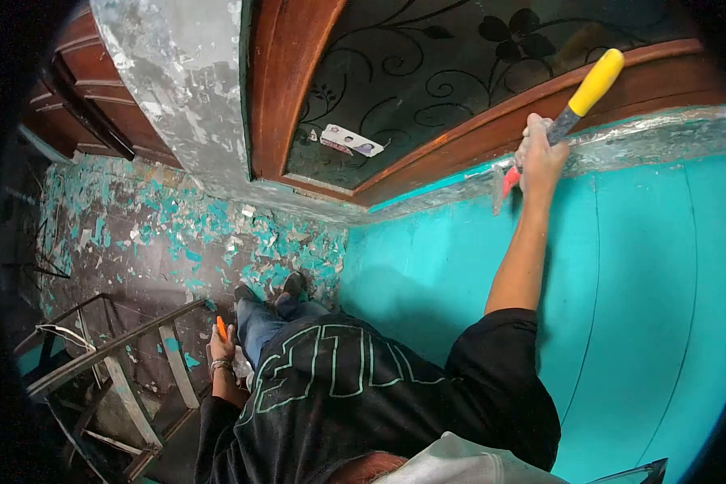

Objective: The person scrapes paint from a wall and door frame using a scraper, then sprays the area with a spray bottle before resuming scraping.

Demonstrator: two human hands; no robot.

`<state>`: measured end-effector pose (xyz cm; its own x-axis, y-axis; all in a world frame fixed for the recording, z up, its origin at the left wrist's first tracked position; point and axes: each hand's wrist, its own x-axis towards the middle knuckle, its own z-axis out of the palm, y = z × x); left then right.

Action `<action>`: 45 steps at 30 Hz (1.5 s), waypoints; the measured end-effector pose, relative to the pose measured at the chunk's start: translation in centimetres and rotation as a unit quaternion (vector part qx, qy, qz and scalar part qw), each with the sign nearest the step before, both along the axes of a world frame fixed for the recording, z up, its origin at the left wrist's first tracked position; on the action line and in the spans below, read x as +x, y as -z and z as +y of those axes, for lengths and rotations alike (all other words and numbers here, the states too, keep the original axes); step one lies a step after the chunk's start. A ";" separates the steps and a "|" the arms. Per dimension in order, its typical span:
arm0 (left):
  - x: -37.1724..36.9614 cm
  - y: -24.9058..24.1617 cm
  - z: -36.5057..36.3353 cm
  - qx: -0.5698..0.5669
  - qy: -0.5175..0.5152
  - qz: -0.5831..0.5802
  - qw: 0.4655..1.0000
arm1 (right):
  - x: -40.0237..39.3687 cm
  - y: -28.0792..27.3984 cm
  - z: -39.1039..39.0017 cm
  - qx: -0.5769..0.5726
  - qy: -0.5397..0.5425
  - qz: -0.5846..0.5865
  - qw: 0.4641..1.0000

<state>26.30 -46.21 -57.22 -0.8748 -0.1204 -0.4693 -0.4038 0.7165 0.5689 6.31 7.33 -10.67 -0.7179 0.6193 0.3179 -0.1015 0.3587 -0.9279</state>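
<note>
My right hand (543, 153) is closed around a scraper (595, 85) with a yellow and grey handle. Its red neck and metal blade (498, 192) stick out on the other side of my fist, over the sill and the top of the turquoise wall (452, 250). The sill (621, 149) is patchy grey with bits of turquoise paint. My left hand (221, 348) hangs low by my leg, fingers wrapped around an orange handle (221, 326). What tool that handle belongs to is not clear.
A wooden-framed window (339, 105) with floral dark glass sits above the sill. Left of it stands a stripped grey pillar (181, 73). Paint flakes (189, 234) litter the dark floor around my feet. A ladder (129, 391) stands close to my left hand.
</note>
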 end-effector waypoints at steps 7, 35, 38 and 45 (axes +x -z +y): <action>3.1 -2.4 -1.0 0.000 -0.042 -0.071 0.997 | -0.5 0.8 -0.6 0.092 0.024 -0.008 0.995; 9.3 1.5 4.5 0.045 -0.092 0.013 0.995 | 0.4 3.9 -1.3 0.100 -0.012 0.023 0.995; 8.8 1.2 4.6 0.034 -0.071 0.004 0.997 | 0.3 5.8 0.1 0.147 -0.034 0.037 0.988; 7.1 -0.1 3.3 0.023 -0.090 0.024 0.995 | 0.2 5.8 0.1 0.121 -0.011 0.037 0.992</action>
<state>33.39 -42.93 -57.08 -0.8622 -0.2566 -0.4368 -0.4954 0.6071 0.6213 6.47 7.39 -16.48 -0.7001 0.5025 0.5073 -0.1766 0.5666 -0.8049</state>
